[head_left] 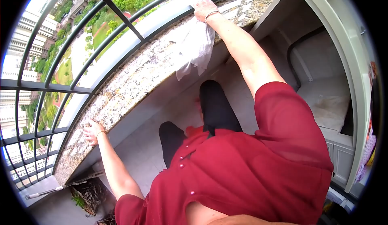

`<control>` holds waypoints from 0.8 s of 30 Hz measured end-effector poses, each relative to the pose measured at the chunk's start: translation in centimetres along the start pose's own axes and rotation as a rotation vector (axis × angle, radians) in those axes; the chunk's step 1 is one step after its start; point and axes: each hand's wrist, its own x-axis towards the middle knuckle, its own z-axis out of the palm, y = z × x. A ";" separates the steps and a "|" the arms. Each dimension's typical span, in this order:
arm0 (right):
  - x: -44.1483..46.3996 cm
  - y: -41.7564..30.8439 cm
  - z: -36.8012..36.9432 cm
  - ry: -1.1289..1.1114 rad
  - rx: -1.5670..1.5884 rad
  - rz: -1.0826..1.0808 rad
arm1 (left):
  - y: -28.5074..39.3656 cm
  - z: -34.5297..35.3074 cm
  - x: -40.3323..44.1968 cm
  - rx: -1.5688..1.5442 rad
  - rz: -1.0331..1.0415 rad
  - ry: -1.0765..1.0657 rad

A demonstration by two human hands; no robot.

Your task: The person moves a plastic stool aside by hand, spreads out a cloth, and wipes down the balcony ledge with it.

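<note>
My left hand (pixel 93 133) lies on the speckled granite windowsill (pixel 133 75) at the lower left, fingers spread, with nothing in it. At the top, my right hand (pixel 202 9) is at the foot of the window frame, its fingers closed on a white cloth (pixel 198 43). The cloth trails down from under that hand across the sill and hangs over its inner edge. My right fingertips are washed out by bright light, so their exact grip is hard to see.
Dark metal window bars (pixel 115 10) curve along the sill's outer side, with buildings and greenery beyond. A pale cabinet frame (pixel 323 6) stands at right. Below the sill's left end are a metal rod (pixel 60 188) and a plant (pixel 87 196). Something red (pixel 195 131) lies near my legs.
</note>
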 end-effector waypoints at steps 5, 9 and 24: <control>-0.5 -0.3 0.3 0.015 0.091 0.072 | -0.1 0.4 0.4 0.010 0.019 0.045; -1.1 0.2 1.7 0.054 0.031 0.060 | -0.1 1.0 0.3 -0.002 0.015 0.109; -6.9 12.1 -0.9 -0.222 -0.199 0.111 | -0.5 1.7 0.9 0.003 0.038 0.117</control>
